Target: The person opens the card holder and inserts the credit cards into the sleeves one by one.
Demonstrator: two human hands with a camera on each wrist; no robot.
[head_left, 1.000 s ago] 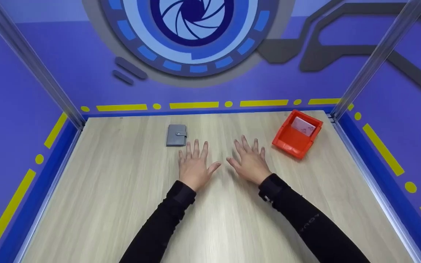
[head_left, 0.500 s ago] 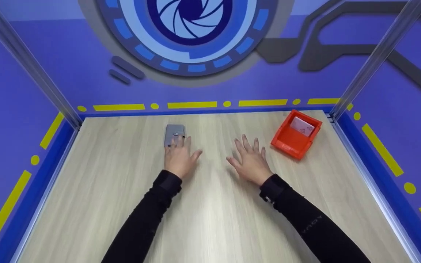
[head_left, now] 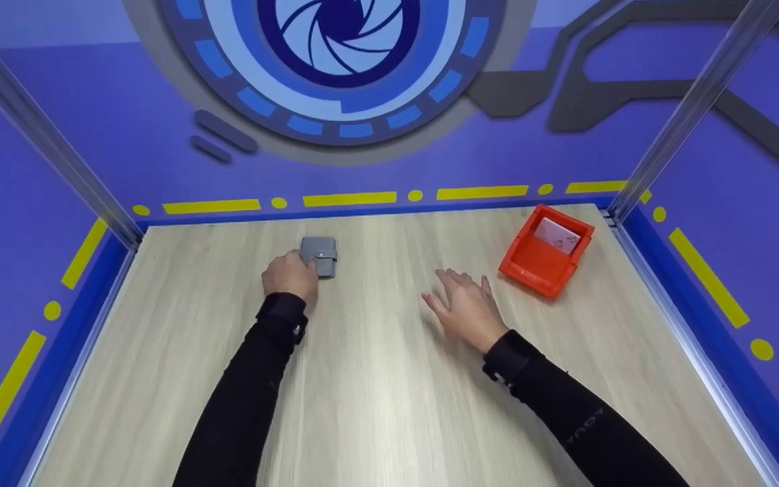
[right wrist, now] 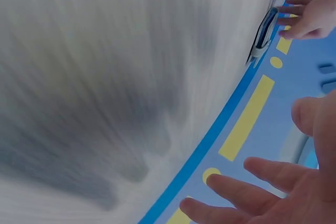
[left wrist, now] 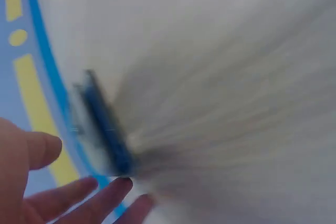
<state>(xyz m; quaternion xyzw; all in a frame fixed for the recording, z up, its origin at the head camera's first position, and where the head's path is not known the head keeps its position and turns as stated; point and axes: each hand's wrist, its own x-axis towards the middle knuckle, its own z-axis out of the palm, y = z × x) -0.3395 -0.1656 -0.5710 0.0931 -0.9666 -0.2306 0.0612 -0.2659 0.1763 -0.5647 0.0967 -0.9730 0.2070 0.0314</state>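
A small grey wallet (head_left: 325, 249) with a snap strap lies on the table, left of centre. My left hand (head_left: 289, 276) is at its left edge, knuckles up, its fingertips hidden from the head camera. In the left wrist view the wallet (left wrist: 105, 129) is blurred and seen edge-on, beside the spread thumb and fingers of the left hand (left wrist: 79, 200). The right wrist view shows the left hand (right wrist: 315, 17) with its fingers stretched toward the wallet (right wrist: 264, 34). Over the middle of the table my right hand (head_left: 469, 308) hovers with loosely bent fingers, holding nothing.
An open red plastic bin (head_left: 531, 281) stands at the back right, with a pale pinkish card-like piece (head_left: 557, 235) inside. Blue printed walls (head_left: 362, 179) and metal posts (head_left: 700, 95) enclose the wooden table (head_left: 376, 406) at the back and sides.
My left hand has moved left, passing over the wallet's near part to its left edge, and has turned. The right hand stays about in place, its fingers slightly more bent.
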